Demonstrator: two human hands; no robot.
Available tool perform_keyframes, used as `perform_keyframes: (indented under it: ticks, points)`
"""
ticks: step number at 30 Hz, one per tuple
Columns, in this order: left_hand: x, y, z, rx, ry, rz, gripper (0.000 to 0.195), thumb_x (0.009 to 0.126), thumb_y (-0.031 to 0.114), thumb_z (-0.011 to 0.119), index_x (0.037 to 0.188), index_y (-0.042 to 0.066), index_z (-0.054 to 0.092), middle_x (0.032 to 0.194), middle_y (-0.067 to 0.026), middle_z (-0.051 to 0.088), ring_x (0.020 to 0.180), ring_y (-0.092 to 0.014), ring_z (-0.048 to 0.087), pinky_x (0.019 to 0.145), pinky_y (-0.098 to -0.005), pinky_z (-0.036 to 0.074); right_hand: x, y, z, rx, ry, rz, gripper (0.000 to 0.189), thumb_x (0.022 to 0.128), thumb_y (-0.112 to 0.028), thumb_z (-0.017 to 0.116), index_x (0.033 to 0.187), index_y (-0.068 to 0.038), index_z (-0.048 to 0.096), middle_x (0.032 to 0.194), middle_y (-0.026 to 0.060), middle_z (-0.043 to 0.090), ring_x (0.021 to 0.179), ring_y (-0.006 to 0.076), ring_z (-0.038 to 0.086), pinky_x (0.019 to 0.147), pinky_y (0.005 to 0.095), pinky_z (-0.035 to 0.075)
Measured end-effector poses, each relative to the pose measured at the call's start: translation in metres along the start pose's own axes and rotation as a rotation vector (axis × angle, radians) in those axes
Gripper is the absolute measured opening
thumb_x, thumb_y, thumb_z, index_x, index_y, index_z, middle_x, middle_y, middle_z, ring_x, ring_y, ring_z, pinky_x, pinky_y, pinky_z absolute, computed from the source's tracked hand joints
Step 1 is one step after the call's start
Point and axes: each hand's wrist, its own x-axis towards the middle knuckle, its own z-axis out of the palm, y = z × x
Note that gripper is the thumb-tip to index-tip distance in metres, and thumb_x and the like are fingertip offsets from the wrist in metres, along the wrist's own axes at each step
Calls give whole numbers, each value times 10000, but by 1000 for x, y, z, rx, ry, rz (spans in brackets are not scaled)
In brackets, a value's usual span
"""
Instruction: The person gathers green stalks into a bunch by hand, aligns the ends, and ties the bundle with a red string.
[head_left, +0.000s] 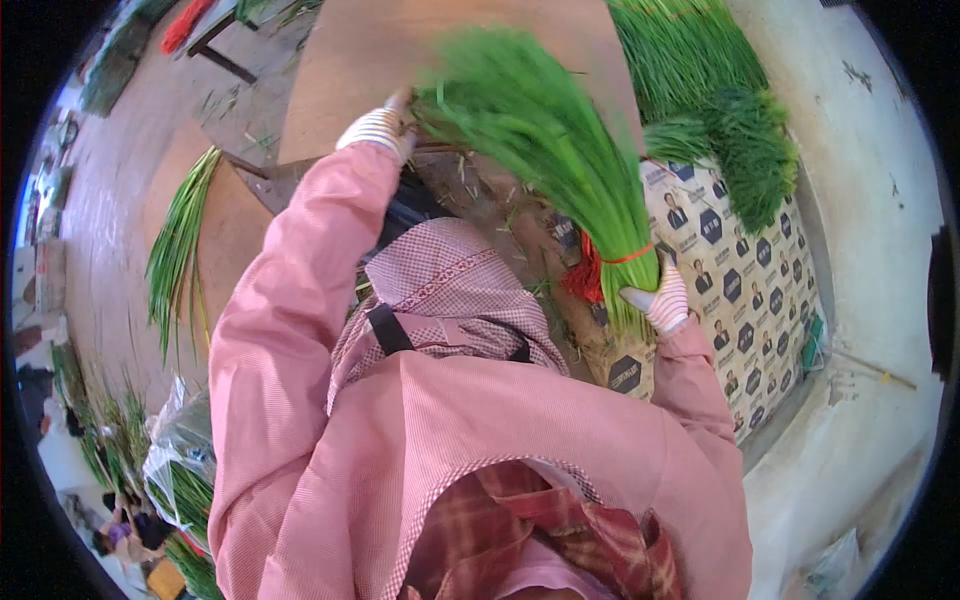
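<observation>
A large bunch of long green leafy stalks (592, 187), perhaps garlic chives, arches over the front of a wooden board (352, 67). An orange-red band rings it near the stem end. My right hand (664, 300), in a striped knit glove, grips the pale stem end just below the band. My left hand (386, 127), gloved alike, is by the blurred leaf tips at the board's edge; whether its fingers hold any leaves is unclear. A bundle of red ties (585, 277) hangs beside the stems, left of my right hand.
More green stalks (690, 60) and a darker feathery heap (750, 157) lie at the upper right, by a printed sheet (750, 300). Loose stalks (180, 240) lie on a smaller board at left. Plastic-wrapped greens (184, 457) stand lower left, with people beyond. A wall rises at right.
</observation>
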Motion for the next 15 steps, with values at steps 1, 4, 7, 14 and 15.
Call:
perform_keyframes:
  ticks: [1, 4, 7, 14, 15]
  points:
    - [2, 2, 0, -75, 11, -8, 576, 722, 100, 568, 1234, 209, 326, 1000, -166, 544, 865, -277, 546, 770, -336, 430, -14, 12, -5, -2, 12, 22, 750, 472, -136, 728, 1120, 25, 387, 926, 140, 550, 843, 196, 530, 728, 297, 447]
    - [26, -5, 15, -378, 150, -25, 622, 701, -36, 558, 1240, 179, 334, 1026, -144, 510, 811, -161, 496, 708, -268, 438, -52, 29, -18, 663, 275, 142, 593, 610, -35, 607, 1155, -42, 375, 932, 95, 543, 851, 244, 547, 726, 360, 482]
    - [36, 27, 27, -330, 159, 144, 582, 704, -57, 543, 1217, 152, 366, 1005, -149, 512, 829, -154, 493, 703, -247, 440, -74, 35, -33, 1376, 186, 357, 480, 675, -145, 605, 1106, -23, 432, 947, 126, 549, 840, 268, 555, 731, 368, 484]
    - [15, 134, 61, 103, -31, 649, 515, 628, 219, 651, 1102, 117, 478, 1080, -130, 497, 1049, -275, 442, 880, -369, 361, -86, 134, -61, 1377, 960, 738, 390, 748, -306, 565, 1035, -45, 519, 988, 85, 568, 875, 249, 552, 779, 376, 445]
    - [13, 142, 63, 109, -39, 658, 515, 628, 219, 651, 1102, 117, 478, 1080, -130, 497, 1049, -275, 442, 880, -369, 361, -91, 144, -54, 1410, 980, 777, 396, 758, -318, 557, 1042, -44, 516, 997, 84, 567, 894, 245, 547, 796, 376, 437]
